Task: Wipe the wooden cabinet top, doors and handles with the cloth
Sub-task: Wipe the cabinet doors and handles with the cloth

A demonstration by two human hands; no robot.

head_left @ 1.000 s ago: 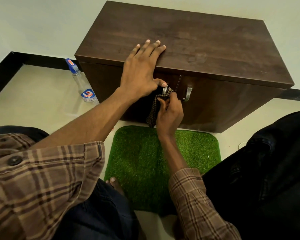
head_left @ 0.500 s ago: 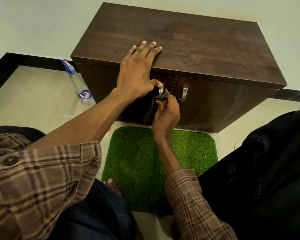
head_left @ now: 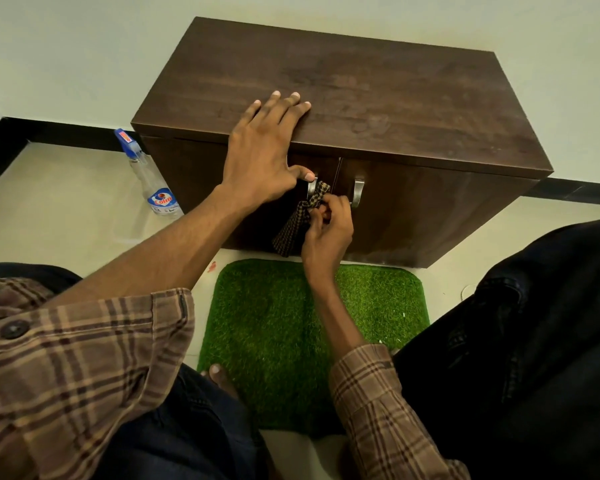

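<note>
A low dark wooden cabinet stands against the wall, its two doors closed. My left hand lies flat over the front edge of the top, fingers spread, thumb down by the left door's metal handle. My right hand pinches a dark checked cloth that is wrapped against that left handle; the cloth's loose end hangs down the door. The right door's handle is bare, just right of my right hand.
A clear spray bottle with a blue cap stands on the floor left of the cabinet. A green grass-like mat lies in front of it, between my knees. A black skirting strip runs along the wall.
My right hand with the cloth has slid slightly down the left handle. My left hand keeps its place on the cabinet top. The view has shifted a little.
</note>
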